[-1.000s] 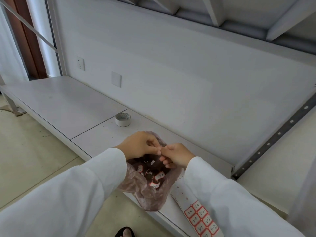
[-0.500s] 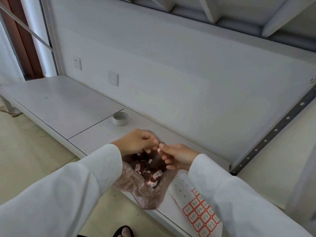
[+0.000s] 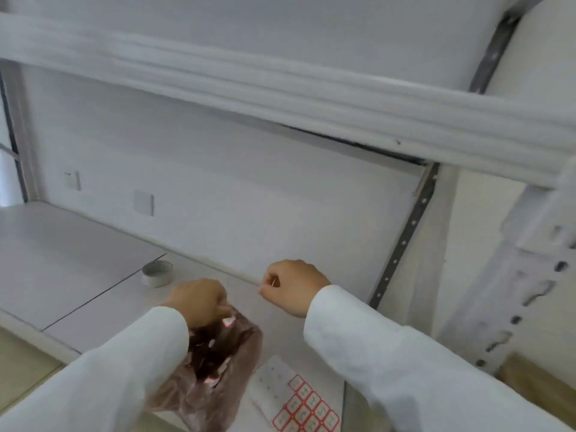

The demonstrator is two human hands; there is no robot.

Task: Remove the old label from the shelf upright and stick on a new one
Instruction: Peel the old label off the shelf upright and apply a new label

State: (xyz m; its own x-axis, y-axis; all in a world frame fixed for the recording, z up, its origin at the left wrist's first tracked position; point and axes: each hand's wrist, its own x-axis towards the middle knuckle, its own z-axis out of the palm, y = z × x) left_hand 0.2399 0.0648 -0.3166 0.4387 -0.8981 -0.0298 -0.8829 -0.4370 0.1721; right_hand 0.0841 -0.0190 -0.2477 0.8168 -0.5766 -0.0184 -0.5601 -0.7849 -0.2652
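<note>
Our view has tilted upward, so the upper shelf's front edge (image 3: 311,98) now crosses the frame and the perforated upright (image 3: 511,304) shows at the right. Our right hand (image 3: 291,286) has left the plastic bag (image 3: 218,378) and risen toward centre frame, fingers curled. Our left hand (image 3: 199,302) now pinches a red-bordered label (image 3: 228,321) at the bag's mouth.

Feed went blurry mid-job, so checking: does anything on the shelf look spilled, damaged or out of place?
Nothing looks spilled or damaged. The bag of peeled labels hangs partly over the shelf edge, gripped by the left hand. The label sheet lies flat beside it, the tape roll sits upright. The right hand is curled; what it holds is unclear.
</note>
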